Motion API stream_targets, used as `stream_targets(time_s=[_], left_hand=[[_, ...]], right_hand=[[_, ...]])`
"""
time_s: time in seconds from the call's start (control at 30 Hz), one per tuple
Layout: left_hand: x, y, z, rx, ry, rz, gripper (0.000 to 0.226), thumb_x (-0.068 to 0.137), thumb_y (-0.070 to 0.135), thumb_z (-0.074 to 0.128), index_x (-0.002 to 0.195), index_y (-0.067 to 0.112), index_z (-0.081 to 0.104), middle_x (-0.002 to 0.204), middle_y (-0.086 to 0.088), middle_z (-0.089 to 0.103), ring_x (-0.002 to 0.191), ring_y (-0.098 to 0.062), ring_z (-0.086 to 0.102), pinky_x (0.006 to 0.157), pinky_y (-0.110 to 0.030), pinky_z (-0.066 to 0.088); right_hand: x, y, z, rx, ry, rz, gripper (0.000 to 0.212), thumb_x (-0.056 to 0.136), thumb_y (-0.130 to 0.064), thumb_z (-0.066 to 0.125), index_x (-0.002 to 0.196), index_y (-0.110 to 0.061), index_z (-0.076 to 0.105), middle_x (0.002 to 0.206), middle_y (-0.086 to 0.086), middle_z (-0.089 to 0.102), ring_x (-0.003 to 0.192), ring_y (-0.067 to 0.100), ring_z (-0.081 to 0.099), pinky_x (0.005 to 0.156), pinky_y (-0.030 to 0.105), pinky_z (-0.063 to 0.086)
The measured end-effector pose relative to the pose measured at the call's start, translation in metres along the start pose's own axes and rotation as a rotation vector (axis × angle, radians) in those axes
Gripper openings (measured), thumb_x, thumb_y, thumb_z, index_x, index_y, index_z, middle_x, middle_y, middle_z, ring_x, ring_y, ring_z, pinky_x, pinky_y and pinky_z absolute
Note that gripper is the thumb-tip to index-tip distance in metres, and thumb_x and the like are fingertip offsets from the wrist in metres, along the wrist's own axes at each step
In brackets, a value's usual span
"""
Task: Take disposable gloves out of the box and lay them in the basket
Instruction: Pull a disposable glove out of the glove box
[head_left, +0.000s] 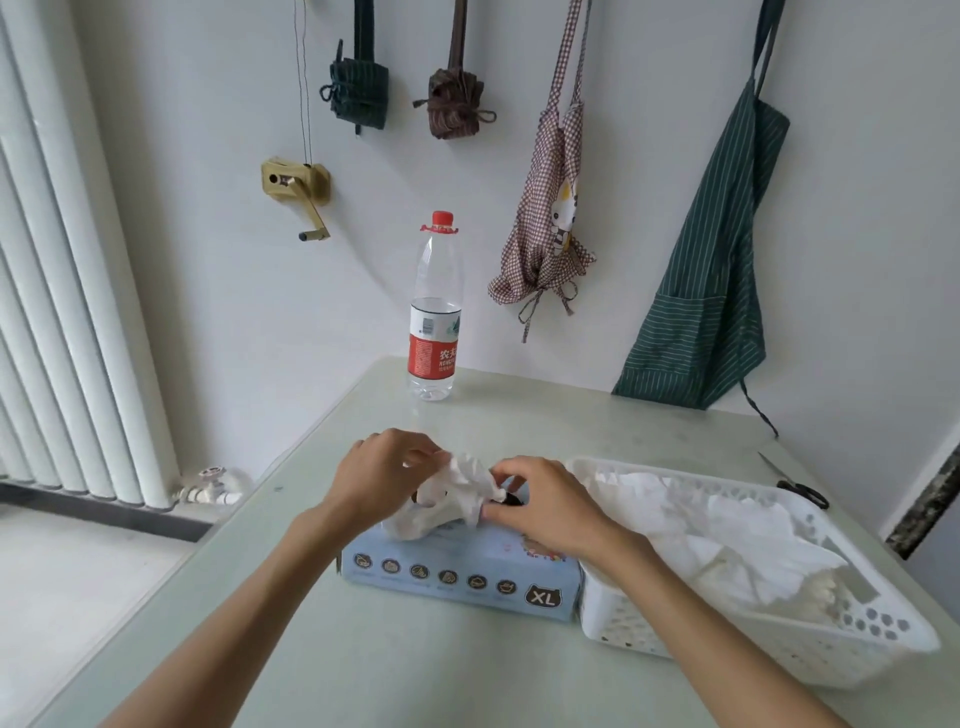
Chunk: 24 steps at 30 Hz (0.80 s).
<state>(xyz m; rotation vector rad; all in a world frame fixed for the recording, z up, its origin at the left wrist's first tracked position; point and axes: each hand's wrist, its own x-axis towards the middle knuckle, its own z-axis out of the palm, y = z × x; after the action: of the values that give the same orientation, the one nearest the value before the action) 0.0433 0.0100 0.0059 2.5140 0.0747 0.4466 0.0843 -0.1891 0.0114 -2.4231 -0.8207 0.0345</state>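
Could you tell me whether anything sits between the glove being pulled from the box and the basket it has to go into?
Nothing visible does. The glove is held by both the left hand and right hand above the box, and the basket stands directly beside the box, its top open and already holding gloves.

Glove box (462, 577), pale blue, front face: a dark cat-head badge at the right end reads "XL"; a row of small round icons runs to its left, their captions too small to read. Water bottle (435, 312): red-and-white label bearing white Chinese characters, "农夫" legible, with a line of Latin letters beneath that cannot be made out.
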Motion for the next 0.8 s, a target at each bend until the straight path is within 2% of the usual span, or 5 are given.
stream_targets(time_s=[0.1,0.23,0.47,0.67,0.8], left_hand=[[0.002,-0.006,0.001,0.0,-0.062,-0.003,0.033,0.089,0.052,0.053,0.106,0.028,0.068,0.11,0.014,0.068,0.094,-0.006,0.062,0.073,-0.023,0.045],[0.0,0.004,0.003,-0.211,-0.179,0.041,0.079,0.067,0.074,0.055,0.131,0.028,0.049,0.125,0.02,0.048,0.115,-0.003,0.047,0.097,-0.03,0.043],[0.016,0.009,0.014,0.065,-0.079,0.078,0.035,0.078,0.018,0.071,0.111,0.026,0.064,0.109,0.009,0.067,0.1,-0.017,0.061,0.082,-0.035,0.051],[0.016,0.013,-0.008,-0.225,-0.418,0.081,0.083,0.066,0.041,0.082,0.138,0.029,0.042,0.133,0.016,0.045,0.123,-0.003,0.039,0.108,-0.028,0.03],[0.014,0.041,0.003,-0.139,-0.172,0.054,0.071,0.066,0.059,0.074,0.123,0.025,0.047,0.12,0.013,0.051,0.109,-0.01,0.051,0.091,-0.03,0.046]], right_hand=[[0.01,0.007,-0.005,0.108,0.114,0.048,0.012,0.086,-0.034,0.066,0.09,-0.024,0.073,0.089,-0.009,0.071,0.085,0.007,0.064,0.078,0.028,0.049],[0.013,0.007,-0.021,0.22,0.105,0.084,0.01,0.076,-0.034,0.078,0.08,-0.027,0.072,0.073,-0.004,0.069,0.077,0.014,0.067,0.074,0.03,0.051],[0.018,-0.001,-0.041,0.471,0.084,0.088,0.014,0.084,-0.01,0.069,0.096,-0.013,0.075,0.081,-0.003,0.072,0.065,0.002,0.06,0.067,0.013,0.048],[0.017,0.004,-0.043,0.573,0.153,0.229,0.006,0.085,-0.011,0.068,0.088,-0.013,0.073,0.09,0.01,0.072,0.081,0.015,0.062,0.084,0.028,0.053],[0.02,-0.005,-0.038,0.473,0.198,0.197,0.015,0.082,-0.012,0.071,0.097,-0.011,0.073,0.087,0.009,0.074,0.078,0.017,0.069,0.079,0.029,0.055]])
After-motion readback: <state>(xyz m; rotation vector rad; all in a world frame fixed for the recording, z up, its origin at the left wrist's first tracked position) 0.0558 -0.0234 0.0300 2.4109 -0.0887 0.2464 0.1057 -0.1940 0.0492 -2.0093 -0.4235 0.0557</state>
